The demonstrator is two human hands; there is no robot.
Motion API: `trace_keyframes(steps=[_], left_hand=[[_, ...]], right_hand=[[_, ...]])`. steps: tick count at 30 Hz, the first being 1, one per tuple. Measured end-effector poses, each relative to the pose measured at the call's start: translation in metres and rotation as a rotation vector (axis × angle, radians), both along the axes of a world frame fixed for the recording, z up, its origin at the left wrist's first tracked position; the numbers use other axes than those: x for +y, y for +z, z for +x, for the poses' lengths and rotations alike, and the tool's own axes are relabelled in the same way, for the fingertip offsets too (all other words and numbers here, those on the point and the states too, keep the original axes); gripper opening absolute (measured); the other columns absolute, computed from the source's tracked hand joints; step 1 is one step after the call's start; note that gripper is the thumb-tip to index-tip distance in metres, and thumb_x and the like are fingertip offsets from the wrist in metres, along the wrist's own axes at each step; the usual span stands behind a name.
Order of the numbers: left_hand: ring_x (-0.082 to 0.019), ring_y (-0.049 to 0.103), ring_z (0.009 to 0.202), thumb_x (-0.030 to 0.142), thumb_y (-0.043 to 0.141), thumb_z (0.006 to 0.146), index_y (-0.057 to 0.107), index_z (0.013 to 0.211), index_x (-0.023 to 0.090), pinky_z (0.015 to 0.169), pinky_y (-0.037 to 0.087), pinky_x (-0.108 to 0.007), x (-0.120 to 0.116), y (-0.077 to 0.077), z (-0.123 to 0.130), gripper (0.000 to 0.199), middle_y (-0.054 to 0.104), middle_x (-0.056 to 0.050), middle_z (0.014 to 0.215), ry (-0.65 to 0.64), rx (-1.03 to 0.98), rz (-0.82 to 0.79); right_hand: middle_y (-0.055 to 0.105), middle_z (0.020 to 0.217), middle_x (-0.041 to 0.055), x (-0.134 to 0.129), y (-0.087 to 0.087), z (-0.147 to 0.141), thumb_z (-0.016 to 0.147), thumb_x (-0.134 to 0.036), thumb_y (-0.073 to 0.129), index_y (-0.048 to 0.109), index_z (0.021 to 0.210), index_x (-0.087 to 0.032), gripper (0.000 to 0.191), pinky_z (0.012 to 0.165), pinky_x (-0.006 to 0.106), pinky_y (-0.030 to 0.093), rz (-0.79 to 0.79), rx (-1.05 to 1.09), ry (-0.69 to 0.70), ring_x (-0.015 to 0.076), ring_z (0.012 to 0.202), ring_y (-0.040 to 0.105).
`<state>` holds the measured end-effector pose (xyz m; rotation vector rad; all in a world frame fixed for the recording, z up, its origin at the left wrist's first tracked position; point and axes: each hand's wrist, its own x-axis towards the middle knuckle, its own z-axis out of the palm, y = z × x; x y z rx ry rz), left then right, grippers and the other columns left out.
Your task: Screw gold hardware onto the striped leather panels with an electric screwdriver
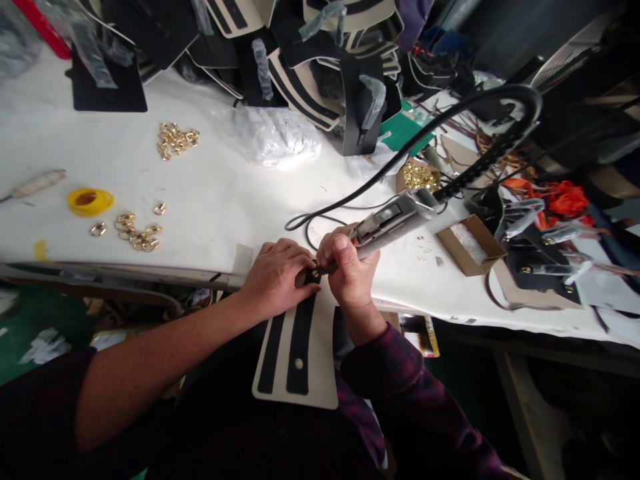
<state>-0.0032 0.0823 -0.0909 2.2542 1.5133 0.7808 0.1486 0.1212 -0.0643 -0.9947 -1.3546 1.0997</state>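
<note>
My right hand (pixel 350 270) is wrapped round a grey electric screwdriver (pixel 393 223), its tip pointing left and down. That tip meets a small metal fitting (pixel 315 273) on a black strap of a beige panel (pixel 321 360). The panel has black stripes and a round gold stud (pixel 299 364) near its lower end, and hangs over the table edge towards my lap. With fingers bent and thumb by the fitting, my left hand (pixel 280 277) grips the panel's upper part. Its fingertips partly hide the strap there.
Gold clasps lie in a pile (pixel 176 140) and a nearer group (pixel 137 233), beside a yellow tape roll (pixel 91 201). Striped panels (pixel 305 93) are heaped at the back. A cardboard box (pixel 470 247) stands right. The screwdriver's black cable (pixel 430 127) loops over the table.
</note>
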Motion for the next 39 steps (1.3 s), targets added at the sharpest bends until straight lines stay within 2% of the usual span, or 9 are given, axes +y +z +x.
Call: trace_keyframes(steps=[3,8,15,21,32,39], left_hand=[[-0.031,0.064,0.118,0.041,0.089,0.079,0.074,0.099,0.024,0.093,0.045,-0.049,0.0,0.0002,-0.0006,0.031,0.079,-0.003,0.117,-0.002,0.006,-0.002],[-0.032,0.062,0.12,0.042,0.089,0.078,0.073,0.103,0.025,0.094,0.045,-0.05,-0.0003,-0.001,0.0002,0.034,0.077,-0.003,0.126,0.012,0.03,-0.002],[-0.032,0.063,0.12,0.04,0.087,0.08,0.073,0.104,0.025,0.094,0.046,-0.049,-0.0028,-0.0005,-0.0002,0.031,0.077,-0.004,0.12,0.006,0.036,-0.004],[-0.033,0.06,0.127,0.041,0.085,0.082,0.073,0.111,0.025,0.099,0.046,-0.051,-0.006,-0.0035,-0.0004,0.035,0.072,-0.007,0.135,0.015,0.045,-0.001],[-0.033,0.061,0.123,0.04,0.085,0.083,0.073,0.117,0.027,0.099,0.045,-0.051,-0.0062,-0.0015,-0.0004,0.039,0.074,-0.007,0.131,-0.002,0.044,-0.02],[-0.032,0.061,0.123,0.041,0.086,0.082,0.073,0.106,0.025,0.098,0.044,-0.05,-0.006,0.0013,-0.0007,0.032,0.076,-0.005,0.125,-0.012,0.045,-0.018]], right_hand=[[0.045,0.059,-0.0044,-0.0007,0.0,-0.0022,0.086,-0.064,0.075,0.046,0.068,-0.024,0.052,0.049,0.029,0.043,0.012,0.073,-0.053,0.0124,0.052,0.045],[0.047,0.057,-0.0036,-0.0014,-0.0004,-0.0035,0.083,-0.062,0.079,0.048,0.065,-0.023,0.053,0.049,0.028,0.043,-0.034,0.033,-0.033,0.012,0.052,0.046],[0.047,0.059,-0.0033,0.0021,-0.0028,-0.0018,0.082,-0.069,0.077,0.05,0.065,-0.022,0.056,0.049,0.028,0.041,-0.031,0.069,-0.014,0.0123,0.053,0.046],[0.049,0.058,-0.0029,-0.0028,-0.0045,-0.0009,0.079,-0.064,0.082,0.052,0.066,-0.022,0.053,0.05,0.029,0.045,-0.052,0.041,-0.004,0.0126,0.052,0.047],[0.047,0.056,-0.0034,-0.0024,-0.0005,-0.0024,0.082,-0.062,0.08,0.047,0.063,-0.023,0.054,0.049,0.028,0.044,-0.059,0.012,-0.026,0.012,0.05,0.046],[0.046,0.057,-0.0042,-0.0003,0.0019,-0.0034,0.085,-0.063,0.077,0.045,0.065,-0.024,0.054,0.048,0.029,0.043,-0.049,0.068,-0.039,0.0122,0.05,0.046]])
